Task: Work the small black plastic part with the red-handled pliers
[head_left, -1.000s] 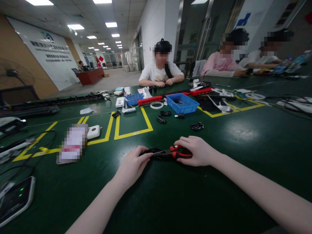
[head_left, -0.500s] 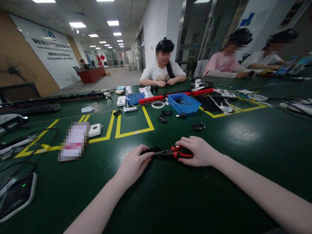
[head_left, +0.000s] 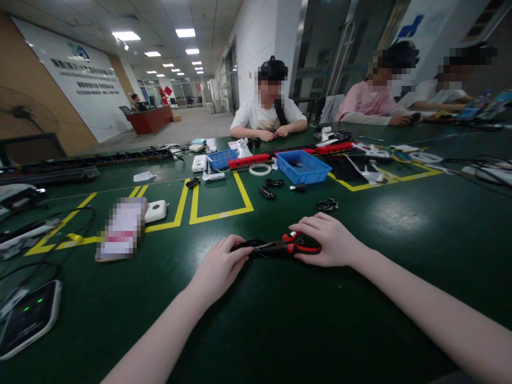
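My right hand (head_left: 328, 237) grips long-nose pliers (head_left: 276, 245) by their red and black handles, which are spread apart. The jaws point left and reach the fingertips of my left hand (head_left: 222, 261). That hand is closed on a bundle of black cable (head_left: 245, 246), mostly hidden by the fingers. The tips of the pliers lie against this bundle; whether they bite on a strand I cannot tell. Both hands rest low over the dark green table (head_left: 280, 320).
Beyond my hands lie black cable bundles (head_left: 327, 205), a blue bin (head_left: 303, 166), a smaller blue tray (head_left: 222, 158) and a white cable coil (head_left: 260, 169). A phone (head_left: 122, 229) and white device (head_left: 156, 211) sit left. A person (head_left: 268, 112) sits opposite; others sit right.
The handles of the pliers have spread wider, and my right hand has opened a little and shifted slightly up and right. My left hand stays nearly in place on the black cable.
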Tool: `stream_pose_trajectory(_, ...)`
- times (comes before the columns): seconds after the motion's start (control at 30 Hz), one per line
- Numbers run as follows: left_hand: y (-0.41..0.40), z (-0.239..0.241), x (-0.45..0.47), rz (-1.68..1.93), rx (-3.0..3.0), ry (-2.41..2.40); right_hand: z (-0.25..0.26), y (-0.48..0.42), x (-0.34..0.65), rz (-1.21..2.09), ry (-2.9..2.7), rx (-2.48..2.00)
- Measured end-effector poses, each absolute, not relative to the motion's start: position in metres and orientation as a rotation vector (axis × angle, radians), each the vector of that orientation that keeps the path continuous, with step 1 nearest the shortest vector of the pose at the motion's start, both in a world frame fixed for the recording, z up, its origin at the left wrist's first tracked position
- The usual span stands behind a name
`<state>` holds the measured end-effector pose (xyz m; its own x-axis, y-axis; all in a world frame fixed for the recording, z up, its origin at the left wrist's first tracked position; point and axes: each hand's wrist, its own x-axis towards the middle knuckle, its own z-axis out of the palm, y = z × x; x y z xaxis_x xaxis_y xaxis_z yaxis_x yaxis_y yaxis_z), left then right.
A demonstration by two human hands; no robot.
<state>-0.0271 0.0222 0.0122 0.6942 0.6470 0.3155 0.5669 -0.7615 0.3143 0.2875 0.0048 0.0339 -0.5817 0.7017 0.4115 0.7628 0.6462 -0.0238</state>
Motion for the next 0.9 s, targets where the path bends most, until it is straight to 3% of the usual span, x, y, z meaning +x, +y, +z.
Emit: stream_pose_trajectory(0.9, 0.0229, 0.0098, -0.0265, 0.639, 2.695, 0.971, 0.0328, 0.0021, 0.2822, -0.186, -2.484, -1.143)
